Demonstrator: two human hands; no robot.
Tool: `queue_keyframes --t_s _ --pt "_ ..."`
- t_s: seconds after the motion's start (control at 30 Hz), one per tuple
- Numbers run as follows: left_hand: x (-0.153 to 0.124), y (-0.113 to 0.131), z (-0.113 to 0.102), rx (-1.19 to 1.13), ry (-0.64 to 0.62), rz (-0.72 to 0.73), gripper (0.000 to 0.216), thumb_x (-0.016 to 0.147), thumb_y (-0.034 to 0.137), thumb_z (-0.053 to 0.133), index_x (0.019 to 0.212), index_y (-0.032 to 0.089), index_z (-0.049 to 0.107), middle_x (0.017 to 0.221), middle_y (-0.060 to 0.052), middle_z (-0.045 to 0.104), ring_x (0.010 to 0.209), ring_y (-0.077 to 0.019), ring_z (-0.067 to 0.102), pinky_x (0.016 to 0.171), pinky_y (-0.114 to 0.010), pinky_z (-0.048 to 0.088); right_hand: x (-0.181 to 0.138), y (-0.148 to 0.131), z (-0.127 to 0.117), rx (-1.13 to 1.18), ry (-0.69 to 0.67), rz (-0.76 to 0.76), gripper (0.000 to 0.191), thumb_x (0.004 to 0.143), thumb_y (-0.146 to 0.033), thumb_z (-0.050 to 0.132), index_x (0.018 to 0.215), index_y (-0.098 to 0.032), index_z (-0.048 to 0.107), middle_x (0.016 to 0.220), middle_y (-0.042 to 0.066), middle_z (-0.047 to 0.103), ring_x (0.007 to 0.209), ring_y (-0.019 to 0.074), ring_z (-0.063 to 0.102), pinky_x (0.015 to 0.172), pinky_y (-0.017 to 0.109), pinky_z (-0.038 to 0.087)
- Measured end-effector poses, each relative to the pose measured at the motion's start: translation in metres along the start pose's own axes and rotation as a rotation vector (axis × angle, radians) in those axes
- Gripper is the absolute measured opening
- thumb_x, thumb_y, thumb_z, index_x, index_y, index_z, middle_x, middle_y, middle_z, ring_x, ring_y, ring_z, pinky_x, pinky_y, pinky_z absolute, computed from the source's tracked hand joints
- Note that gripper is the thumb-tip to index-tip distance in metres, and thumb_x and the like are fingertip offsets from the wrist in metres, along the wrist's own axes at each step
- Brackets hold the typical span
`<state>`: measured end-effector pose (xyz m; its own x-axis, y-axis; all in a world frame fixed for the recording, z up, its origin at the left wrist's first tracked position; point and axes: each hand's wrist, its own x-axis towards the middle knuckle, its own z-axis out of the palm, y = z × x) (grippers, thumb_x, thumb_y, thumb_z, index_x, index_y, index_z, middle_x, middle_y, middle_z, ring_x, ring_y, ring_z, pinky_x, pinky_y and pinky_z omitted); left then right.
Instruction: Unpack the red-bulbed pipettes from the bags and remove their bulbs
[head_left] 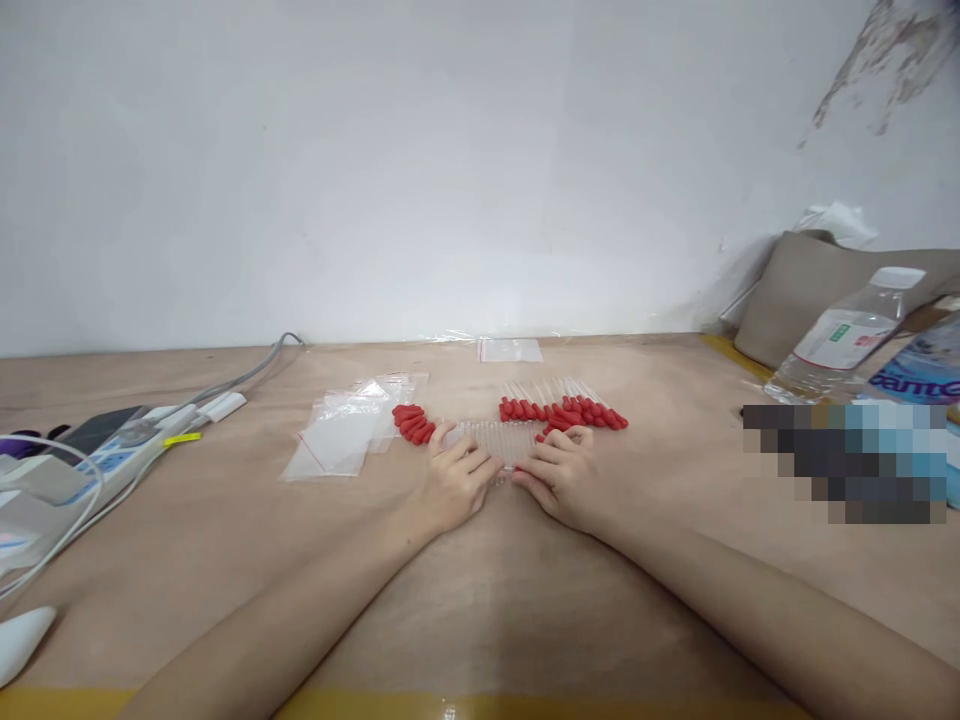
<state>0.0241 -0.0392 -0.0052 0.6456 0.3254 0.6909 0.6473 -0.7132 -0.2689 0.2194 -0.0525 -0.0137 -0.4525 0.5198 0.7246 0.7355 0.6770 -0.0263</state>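
A row of thin clear tubes (495, 440) lies side by side on the table between my two hands, pointing away from me. My left hand (461, 475) rests at their left side, fingers curled and pressed against them. At their right side, my right hand (562, 470) has its fingers bent, with the thumb and fingertips close to the tubes' near ends. A spot of red shows at its fingertips. Several red rubber bulbs (412, 424) lie beyond my left hand. Behind my right hand, droppers with red bulbs (574, 410) lie in a row, their pale thin stems pointing towards the wall.
Clear zip bags (337, 435) overlap left of the bulbs; another bag (510, 350) lies near the wall. A power strip (112, 460) with cables runs along the left. On the right are a plastic bottle (847, 340), a grey-brown bag (787, 290) and a blurred-out patch.
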Motion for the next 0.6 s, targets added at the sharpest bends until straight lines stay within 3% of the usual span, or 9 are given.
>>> queue_keyframes --t_s 0.4,0.5,0.6 --pt "-0.002 0.003 -0.01 -0.038 -0.033 -0.022 0.015 0.084 0.02 0.048 0.074 0.018 0.06 0.058 0.003 0.057 0.065 -0.0123 0.049 0.09 -0.043 0.026 -0.008 -0.002 -0.007 -0.196 0.1 -0.164 0.011 0.082 -0.026 0.053 0.08 -0.022 0.062 0.063 -0.002 0.06 0.067 0.0116 0.045 0.073 0.032 0.026" --pt "-0.003 0.004 -0.012 -0.048 -0.052 -0.023 0.016 0.084 0.02 0.046 0.076 0.018 0.06 0.058 0.002 0.058 0.062 -0.0124 0.048 0.084 -0.04 0.03 -0.01 0.0 -0.014 -0.23 0.113 -0.213 0.012 0.083 -0.024 0.051 0.088 -0.025 0.062 0.069 -0.004 0.063 0.07 0.0104 0.049 0.075 0.033 0.025" --pt "-0.006 -0.002 -0.013 -0.056 -0.031 -0.065 0.019 0.084 0.02 0.044 0.073 0.018 0.059 0.057 0.001 0.057 0.059 -0.0129 0.046 0.073 -0.036 0.034 -0.014 0.011 -0.022 -0.208 0.103 -0.159 0.016 0.085 -0.023 0.05 0.092 -0.031 0.062 0.073 -0.006 0.065 0.071 0.0089 0.052 0.073 0.032 0.024"
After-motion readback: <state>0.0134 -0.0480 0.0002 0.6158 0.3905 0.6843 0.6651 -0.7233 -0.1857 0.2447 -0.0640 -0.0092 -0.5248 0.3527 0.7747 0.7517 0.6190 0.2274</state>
